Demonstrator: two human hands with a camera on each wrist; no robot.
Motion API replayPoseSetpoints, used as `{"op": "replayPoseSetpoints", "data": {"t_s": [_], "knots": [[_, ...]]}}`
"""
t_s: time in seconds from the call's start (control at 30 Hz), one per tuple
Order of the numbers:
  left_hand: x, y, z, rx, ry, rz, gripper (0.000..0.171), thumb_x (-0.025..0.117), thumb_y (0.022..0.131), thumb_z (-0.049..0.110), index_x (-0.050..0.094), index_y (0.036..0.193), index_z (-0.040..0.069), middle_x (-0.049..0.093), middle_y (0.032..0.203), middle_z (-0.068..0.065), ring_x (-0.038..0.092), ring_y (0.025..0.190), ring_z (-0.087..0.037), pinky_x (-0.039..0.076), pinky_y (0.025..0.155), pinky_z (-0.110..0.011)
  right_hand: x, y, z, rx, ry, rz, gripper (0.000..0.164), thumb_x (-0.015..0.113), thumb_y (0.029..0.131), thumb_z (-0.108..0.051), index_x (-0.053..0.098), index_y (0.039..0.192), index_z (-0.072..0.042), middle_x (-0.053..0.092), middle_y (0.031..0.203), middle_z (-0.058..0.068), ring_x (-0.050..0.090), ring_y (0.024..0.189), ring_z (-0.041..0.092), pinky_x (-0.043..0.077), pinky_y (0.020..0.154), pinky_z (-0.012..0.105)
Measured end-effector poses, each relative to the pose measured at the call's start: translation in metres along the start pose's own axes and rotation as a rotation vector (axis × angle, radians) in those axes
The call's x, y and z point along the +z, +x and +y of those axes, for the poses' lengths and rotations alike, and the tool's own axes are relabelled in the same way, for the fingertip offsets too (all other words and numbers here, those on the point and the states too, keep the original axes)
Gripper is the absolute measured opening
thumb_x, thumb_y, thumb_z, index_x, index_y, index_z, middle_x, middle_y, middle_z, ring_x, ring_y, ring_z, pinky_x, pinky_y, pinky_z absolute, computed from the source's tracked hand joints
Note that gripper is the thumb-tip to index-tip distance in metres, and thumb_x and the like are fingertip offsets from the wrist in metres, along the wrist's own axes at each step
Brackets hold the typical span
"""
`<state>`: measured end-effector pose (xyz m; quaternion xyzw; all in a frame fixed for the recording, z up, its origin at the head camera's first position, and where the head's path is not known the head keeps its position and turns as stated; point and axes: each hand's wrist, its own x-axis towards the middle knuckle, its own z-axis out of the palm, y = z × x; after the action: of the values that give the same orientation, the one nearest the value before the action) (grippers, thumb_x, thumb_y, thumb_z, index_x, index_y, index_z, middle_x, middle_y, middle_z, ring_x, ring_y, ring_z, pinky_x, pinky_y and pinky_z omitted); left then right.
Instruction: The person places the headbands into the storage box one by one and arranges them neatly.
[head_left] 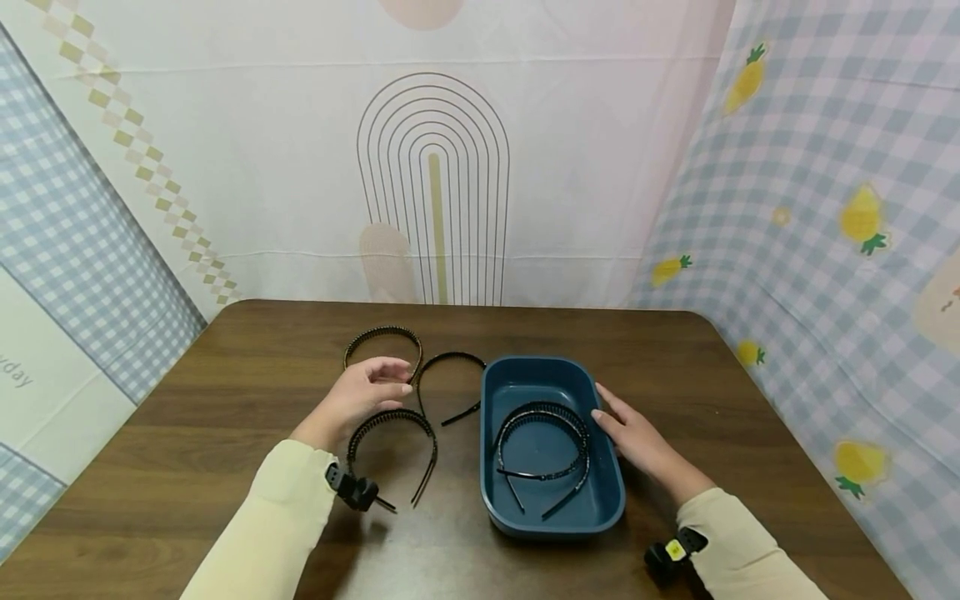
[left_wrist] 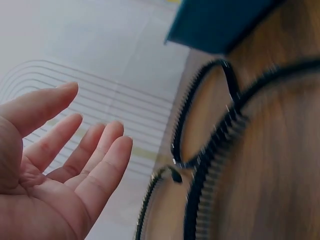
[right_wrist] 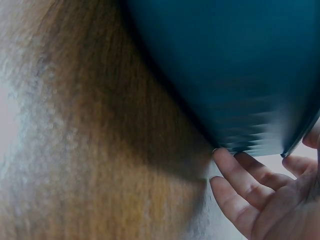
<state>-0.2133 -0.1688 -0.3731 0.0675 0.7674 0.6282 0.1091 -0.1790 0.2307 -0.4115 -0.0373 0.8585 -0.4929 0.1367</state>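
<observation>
My left hand (head_left: 366, 390) hovers over the table among black headbands, its fingers loosely spread and nothing in them. Just below it, a toothed headband (head_left: 397, 414) lies with its ends toward me. Beyond the fingers is another headband (head_left: 384, 330), partly hidden by the hand. A thinner one (head_left: 457, 356) lies between the hand and a blue plastic bin (head_left: 555, 527). Inside the bin, headbands (head_left: 543, 407) overlap one another. My right hand (head_left: 637, 437) rests against the bin's right side, thumb by the rim and fingertips on the outer wall (right_wrist: 225, 75).
The brown wooden table (head_left: 225, 467) has rounded far corners. A patterned white cloth (head_left: 300, 167) hangs behind it, and a blue checked cloth (head_left: 810, 275) runs along the right. Small black cameras are strapped to both wrists.
</observation>
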Motion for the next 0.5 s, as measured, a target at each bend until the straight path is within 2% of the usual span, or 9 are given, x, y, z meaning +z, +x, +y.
{"op": "replayPoseSetpoints", "data": {"t_s": [0.33, 0.5], "knots": [[-0.013, 0.001, -0.010, 0.008, 0.180, 0.004, 0.046, 0.065, 0.090, 0.007, 0.050, 0.130, -0.010, 0.054, 0.128, -0.029, 0.060, 0.107, -0.029, 0.052, 0.090, -0.044, 0.000, 0.001, 0.002, 0.003, 0.022, 0.017, 0.060, 0.038, 0.105, -0.032, 0.013, 0.156, -0.015, 0.027, 0.151, 0.029, 0.049, 0.124, 0.043, 0.053, 0.088, 0.047], [-0.020, 0.002, -0.012, 0.049, 0.353, 0.014, 0.043, 0.068, 0.088, 0.008, 0.055, 0.126, -0.009, 0.058, 0.123, -0.028, 0.060, 0.106, -0.034, 0.053, 0.087, -0.043, 0.000, 0.001, 0.002, 0.001, 0.026, 0.017, 0.061, 0.040, 0.105, -0.034, 0.013, 0.156, -0.015, 0.028, 0.151, 0.030, 0.050, 0.123, 0.043, 0.054, 0.087, 0.046]]}}
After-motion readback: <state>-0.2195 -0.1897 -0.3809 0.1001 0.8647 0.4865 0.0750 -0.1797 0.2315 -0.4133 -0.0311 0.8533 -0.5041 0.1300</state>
